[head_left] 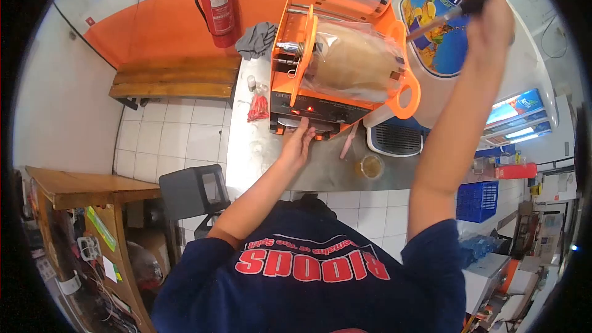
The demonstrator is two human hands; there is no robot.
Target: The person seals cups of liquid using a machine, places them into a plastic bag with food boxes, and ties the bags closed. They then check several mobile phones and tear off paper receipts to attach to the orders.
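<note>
An orange cup sealing machine (407, 95) stands on the metal counter, with a roll of clear and brown film (354, 61) mounted on it. My right hand (490, 24) is raised at the upper right, its fingers wrapped round the black knob of the machine's lever (435, 24). My left hand (298, 143) reaches to the machine's front, just below the black control panel (317, 110) with its small red lights. Its fingers are stretched out and touch the front tray slot; the fingertips are partly hidden there.
On the metal counter (246, 160) are a bag of red items (258, 106), a pink-handled tool (348, 142) and a cup of brownish contents (370, 166). A drink dispenser (394, 139) stands right of the machine. A grey cloth (256, 40), fire extinguisher (219, 12) and wooden bench (176, 77) are further off.
</note>
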